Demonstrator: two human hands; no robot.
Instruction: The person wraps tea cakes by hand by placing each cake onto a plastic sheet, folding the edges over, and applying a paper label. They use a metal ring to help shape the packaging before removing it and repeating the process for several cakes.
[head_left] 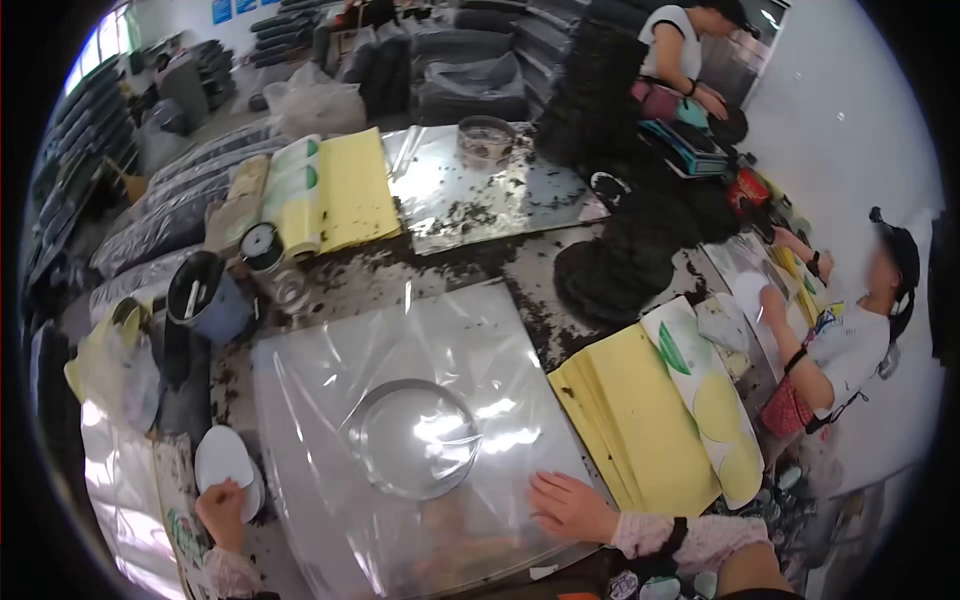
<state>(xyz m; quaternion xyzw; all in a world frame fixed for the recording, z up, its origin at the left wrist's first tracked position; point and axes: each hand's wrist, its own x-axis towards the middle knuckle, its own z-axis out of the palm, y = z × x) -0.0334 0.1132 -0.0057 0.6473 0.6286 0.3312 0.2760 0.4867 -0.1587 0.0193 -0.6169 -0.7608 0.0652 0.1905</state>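
The left hand point(224, 512) has its fingers bunched over the near edge of the upper of two overlapping white oval discs point(222, 455) at the left side of the table point(365, 272); whether it pinches that disc or only touches it, I cannot tell. The right hand point(570, 505) lies palm down, fingers slightly spread, on the near right part of a glossy clear plastic sheet point(320, 420), which covers the middle of the table between the two hands. A round ring point(420, 496) shows near the sheet's centre, though glare hides whether it sits under or on the plastic. Just right of the sheet lies a stack of yellow sheets point(635, 420), with a white-and-green printed roll point(705, 400) along its right edge. Beyond the sheet's far left corner stand a blue bucket point(215, 312) and a clear jar point(290, 290); beyond its far right corner is a heap of dark, fluffy material point(615, 270). Dark scraps litter the table. Farther off, a shiny board point(490, 205) bears a clear round tub point(486, 142), beside more yellow paper point(355, 190). One co-worker point(850, 340) works at the right, another point(675, 45) at the far right.
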